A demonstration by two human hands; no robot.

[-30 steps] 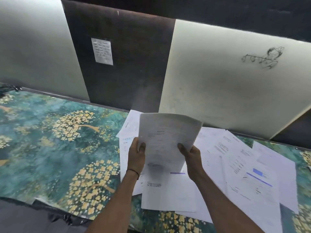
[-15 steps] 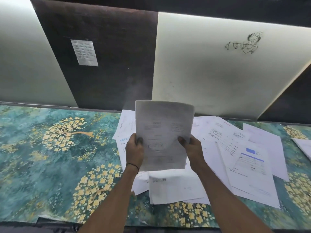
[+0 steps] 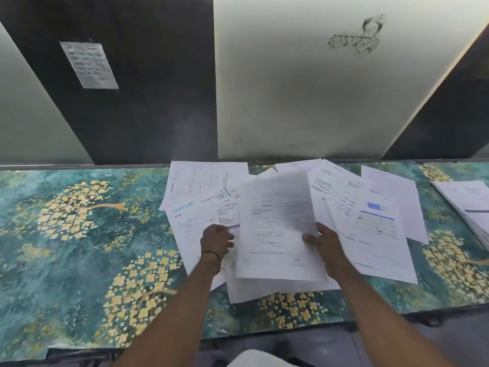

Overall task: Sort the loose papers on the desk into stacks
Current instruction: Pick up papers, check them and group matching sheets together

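Note:
Several loose printed papers (image 3: 201,192) lie overlapping on the middle of the desk (image 3: 79,234), which has a teal cover with yellow flowers. My right hand (image 3: 324,246) grips the right edge of one printed sheet (image 3: 277,223), thumb on top, and holds it low and tilted over the pile. My left hand (image 3: 215,241) hovers just left of that sheet with loosely curled fingers and touches none of it. A sheet with a blue block (image 3: 378,223) lies to the right of my right hand.
A squared-up stack of papers (image 3: 471,205) sits at the desk's far right. Dark and pale wall panels rise right behind the desk, with a taped note (image 3: 88,64) and a pen sketch (image 3: 357,35). The desk's front edge (image 3: 264,332) runs close to my body.
The sheet held upright in both hands has come down flat over the pile. My left hand has let go of its left edge; my right hand still holds it.

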